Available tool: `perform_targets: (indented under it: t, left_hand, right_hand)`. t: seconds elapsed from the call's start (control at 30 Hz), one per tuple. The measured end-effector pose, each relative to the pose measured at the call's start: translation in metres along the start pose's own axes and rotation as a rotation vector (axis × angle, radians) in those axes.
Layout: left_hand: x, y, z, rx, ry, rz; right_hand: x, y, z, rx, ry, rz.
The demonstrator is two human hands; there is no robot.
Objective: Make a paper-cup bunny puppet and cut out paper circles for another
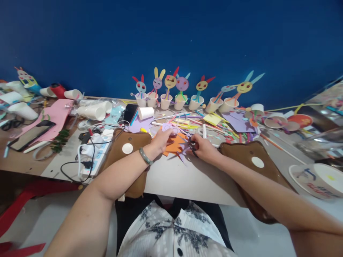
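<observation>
In the middle of the table, my left hand (160, 140) is closed on a piece of purple paper (168, 126). My right hand (202, 147) grips a pair of dark-handled scissors (192, 143), whose blades point left toward the purple paper. Beneath both hands lies orange paper (173, 144) with jagged cut edges, and purple scraps (183, 158) lie beside it. Whether the blades touch the purple paper I cannot tell.
Several paper cups (166, 102) carrying rabbit-faced stick figures stand along the blue wall. A power strip (98, 157) with cables lies left. Brown pouches (249, 167) flank my arms. A paper bowl (318, 180) stands at right; colourful sticks (184, 123) clutter the back.
</observation>
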State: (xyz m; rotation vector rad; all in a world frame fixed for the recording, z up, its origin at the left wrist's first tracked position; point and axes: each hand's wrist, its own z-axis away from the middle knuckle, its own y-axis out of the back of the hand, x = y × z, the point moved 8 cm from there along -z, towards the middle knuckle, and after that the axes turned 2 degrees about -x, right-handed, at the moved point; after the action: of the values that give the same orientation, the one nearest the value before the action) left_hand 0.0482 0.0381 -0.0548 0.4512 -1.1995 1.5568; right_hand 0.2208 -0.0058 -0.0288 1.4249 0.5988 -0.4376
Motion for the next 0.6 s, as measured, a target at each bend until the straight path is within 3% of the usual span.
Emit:
perform_targets:
  t: [0.2,0.3,0.37,0.47,0.6]
  left_hand:
    - [0.000,-0.001,-0.001,-0.010,-0.003,-0.010]
    - [0.002,-0.001,0.002,-0.007,-0.019,-0.013]
    - [0.004,-0.002,0.004,-0.008,-0.028,-0.016]
    - [0.006,-0.004,0.008,-0.023,-0.045,-0.032]
    - [0.004,-0.004,0.007,-0.029,-0.048,-0.072]
  right_hand:
    - [0.000,-0.002,-0.001,0.069,0.023,-0.084]
    - [-0.004,0.010,0.007,0.084,0.025,-0.168]
    - [-0.006,0.031,0.019,0.130,0.018,-0.299]
    - [-0.005,0.078,0.046,0.275,0.000,-0.427]
    - [0.007,0.156,0.100,0.632,-0.012,-0.302]
